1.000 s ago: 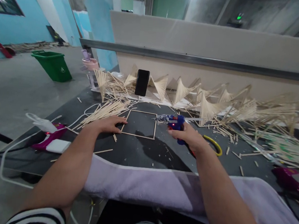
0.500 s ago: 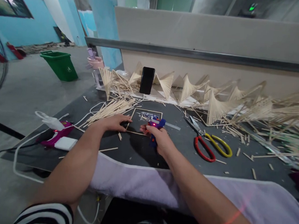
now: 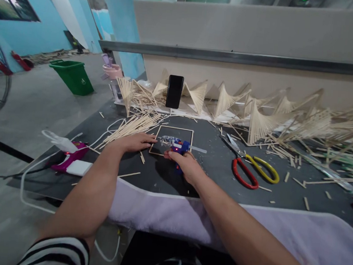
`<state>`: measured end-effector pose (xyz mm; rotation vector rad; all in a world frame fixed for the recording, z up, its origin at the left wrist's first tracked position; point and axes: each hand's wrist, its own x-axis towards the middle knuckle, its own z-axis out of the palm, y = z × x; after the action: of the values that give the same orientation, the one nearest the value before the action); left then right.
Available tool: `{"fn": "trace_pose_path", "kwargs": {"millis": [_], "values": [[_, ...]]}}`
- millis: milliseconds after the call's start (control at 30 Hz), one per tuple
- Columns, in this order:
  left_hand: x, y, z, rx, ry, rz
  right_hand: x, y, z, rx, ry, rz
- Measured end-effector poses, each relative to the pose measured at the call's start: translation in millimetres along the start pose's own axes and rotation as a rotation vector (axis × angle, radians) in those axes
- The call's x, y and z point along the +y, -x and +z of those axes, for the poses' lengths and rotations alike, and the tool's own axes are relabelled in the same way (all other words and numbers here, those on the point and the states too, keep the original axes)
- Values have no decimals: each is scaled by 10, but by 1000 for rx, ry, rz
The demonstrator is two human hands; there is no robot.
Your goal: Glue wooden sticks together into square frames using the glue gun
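Note:
A square frame of thin wooden sticks [image 3: 191,138] lies flat on the dark table [image 3: 216,173]. My left hand [image 3: 134,141] rests palm down at the frame's left side, fingertips touching its left edge. My right hand [image 3: 186,166] grips a blue hot glue gun [image 3: 177,146], red light on, its nozzle pointing left over the frame's near left part. A clear glue stick [image 3: 198,149] juts from the gun's back.
A pile of loose sticks [image 3: 130,126] lies left of the frame. Red and yellow scissors [image 3: 251,172] lie to the right. A black phone [image 3: 174,91] stands among stick structures [image 3: 258,119] at the back. A purple glue gun [image 3: 69,158] sits far left; white cloth [image 3: 278,236] covers the near edge.
My right hand carried the blue glue gun left and nearer, from the frame's right side to its near left part. The scissors came into view. My left hand stayed by the frame.

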<state>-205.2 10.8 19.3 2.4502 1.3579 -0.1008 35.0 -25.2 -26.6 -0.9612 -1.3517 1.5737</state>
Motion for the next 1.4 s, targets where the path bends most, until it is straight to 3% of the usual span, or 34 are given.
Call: {"fn": "trace_pose_path", "kwargs": {"millis": [300,567,900,1400], "values": [[-75,-31,35,38,-1,41,-107,53,55,2,-84,86],[-103,-37,35,34,5,74,-156,110,124,-84,179,193],[-106,-30,50,48,42,67,-113,125,191,-129,566,119],[-70,-29,46,27,54,68,-94,100,251,-110,547,116]]}}
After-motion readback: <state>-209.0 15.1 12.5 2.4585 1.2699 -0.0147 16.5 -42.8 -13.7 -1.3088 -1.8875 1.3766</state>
